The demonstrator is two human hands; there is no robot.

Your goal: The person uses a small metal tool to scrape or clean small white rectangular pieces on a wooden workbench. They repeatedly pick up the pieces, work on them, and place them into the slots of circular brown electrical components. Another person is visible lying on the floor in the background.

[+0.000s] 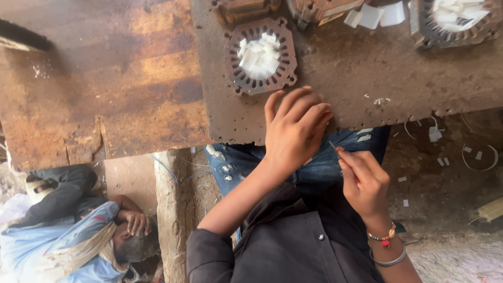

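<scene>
Rusty rough metal plate (367,78), paper-filled stator (261,55)

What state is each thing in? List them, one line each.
Left hand: curled, fingers bent over something hidden at the table edge.
Right hand: grip pinched shut on a thin tool.
Stator core: lying flat, bore filled with white paper slips.
Second stator core: flat, also filled with slips.
Metal table: rusty, with scattered scraps.
Person on the floor: lying down.

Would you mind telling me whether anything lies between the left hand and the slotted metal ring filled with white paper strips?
Nothing visible does. The left hand rests at the rusty plate's near edge, and only bare plate separates it from the slotted ring.
</scene>
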